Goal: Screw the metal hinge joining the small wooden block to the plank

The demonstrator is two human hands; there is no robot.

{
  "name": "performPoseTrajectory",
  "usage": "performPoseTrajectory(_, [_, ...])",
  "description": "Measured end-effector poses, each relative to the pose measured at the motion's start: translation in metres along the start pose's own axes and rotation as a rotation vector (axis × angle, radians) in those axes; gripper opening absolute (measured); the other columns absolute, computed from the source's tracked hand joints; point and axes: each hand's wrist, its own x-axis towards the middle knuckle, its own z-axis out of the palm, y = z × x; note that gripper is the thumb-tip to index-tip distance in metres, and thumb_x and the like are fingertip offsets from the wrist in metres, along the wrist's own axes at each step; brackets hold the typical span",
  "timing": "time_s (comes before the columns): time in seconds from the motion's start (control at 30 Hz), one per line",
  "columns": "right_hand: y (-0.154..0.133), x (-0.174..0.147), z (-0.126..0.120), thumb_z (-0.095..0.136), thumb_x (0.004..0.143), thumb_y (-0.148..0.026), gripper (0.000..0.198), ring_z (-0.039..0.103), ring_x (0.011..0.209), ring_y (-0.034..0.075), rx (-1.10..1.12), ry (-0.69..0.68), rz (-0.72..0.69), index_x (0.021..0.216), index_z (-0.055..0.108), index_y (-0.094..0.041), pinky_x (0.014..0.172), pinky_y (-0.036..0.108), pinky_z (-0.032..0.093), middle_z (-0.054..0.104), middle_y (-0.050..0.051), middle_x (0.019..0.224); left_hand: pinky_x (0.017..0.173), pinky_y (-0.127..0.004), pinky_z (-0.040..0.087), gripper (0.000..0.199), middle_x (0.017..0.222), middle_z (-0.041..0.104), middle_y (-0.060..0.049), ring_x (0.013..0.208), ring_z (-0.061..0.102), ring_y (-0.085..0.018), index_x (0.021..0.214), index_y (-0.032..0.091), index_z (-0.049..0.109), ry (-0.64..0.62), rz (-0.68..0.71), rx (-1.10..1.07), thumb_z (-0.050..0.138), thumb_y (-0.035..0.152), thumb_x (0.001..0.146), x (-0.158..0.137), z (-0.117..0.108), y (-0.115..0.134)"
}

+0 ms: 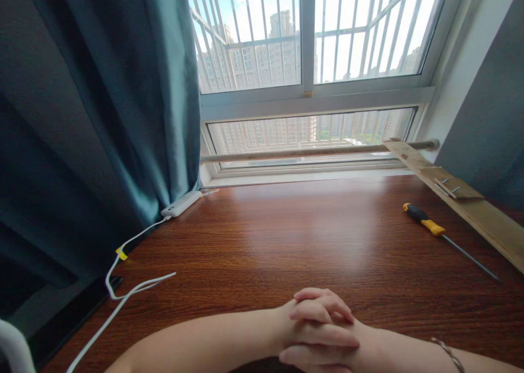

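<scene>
My left hand point(301, 330) reaches in from the left at the bottom of the view. From the right comes my right hand point(355, 332), with a thin bracelet point(448, 354) round that wrist. The two hands are clasped, their fingers laced together and folded over each other. They rest at the near side of the dark wooden tabletop point(262, 242). Nothing else shows between them. The nearest loose tool is a screwdriver point(434, 228) with a black and yellow handle, lying well apart to the right.
A narrow wooden board point(495, 217) with metal pins leans along the right side, its far end on a horizontal rail point(303, 153). At the left lie a white power strip point(182, 203) and its cable point(108, 321), beside a blue curtain point(176, 89). A barred window point(307, 40) stands behind.
</scene>
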Motion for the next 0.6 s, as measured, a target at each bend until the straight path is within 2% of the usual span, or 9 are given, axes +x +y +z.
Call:
performPoseTrajectory(0.13, [-0.001,-0.001,-0.01,0.068,0.074,-0.036,0.041,0.056,0.107,0.016,0.0,-0.02,-0.052,0.11,0.059,-0.052,0.092,0.029,0.05,0.06,-0.011,0.113,0.043,-0.023,0.049,0.028,0.089,0.063,-0.005,0.078,0.066,-0.024,0.096,0.036,0.07,0.054,-0.023,0.027,0.067,0.042,0.069,-0.005,0.006,0.002])
performPoseTrajectory(0.3, [-0.003,0.001,-0.006,0.068,0.074,-0.033,0.046,0.054,0.11,0.016,-0.009,-0.001,-0.052,0.112,0.055,-0.056,0.093,0.029,0.051,0.059,-0.013,0.112,0.048,-0.023,0.051,0.025,0.098,0.063,-0.005,0.091,0.064,-0.027,0.101,0.038,0.069,0.115,-0.065,0.064,0.056,0.038,0.08,-0.012,0.013,0.005])
performPoseTrajectory(0.47, [-0.001,-0.001,0.0,0.069,0.073,-0.027,0.048,0.055,0.108,0.015,-0.005,-0.003,-0.047,0.109,0.057,-0.056,0.089,0.027,0.052,0.059,-0.014,0.112,0.045,-0.022,0.049,0.022,0.097,0.064,-0.004,0.082,0.066,-0.025,0.095,0.038,0.07,0.06,-0.131,-0.009,0.061,0.042,0.076,-0.01,0.012,0.007])
performPoseTrajectory(0.6, [0.005,-0.003,0.0,0.069,0.073,-0.035,0.046,0.054,0.11,0.016,0.005,-0.029,-0.063,0.113,0.055,-0.053,0.092,0.028,0.051,0.057,-0.013,0.117,0.044,-0.02,0.048,0.021,0.097,0.064,-0.004,0.087,0.066,-0.026,0.094,0.037,0.07,0.104,-0.151,-0.009,0.059,0.043,0.077,-0.01,0.011,0.012])
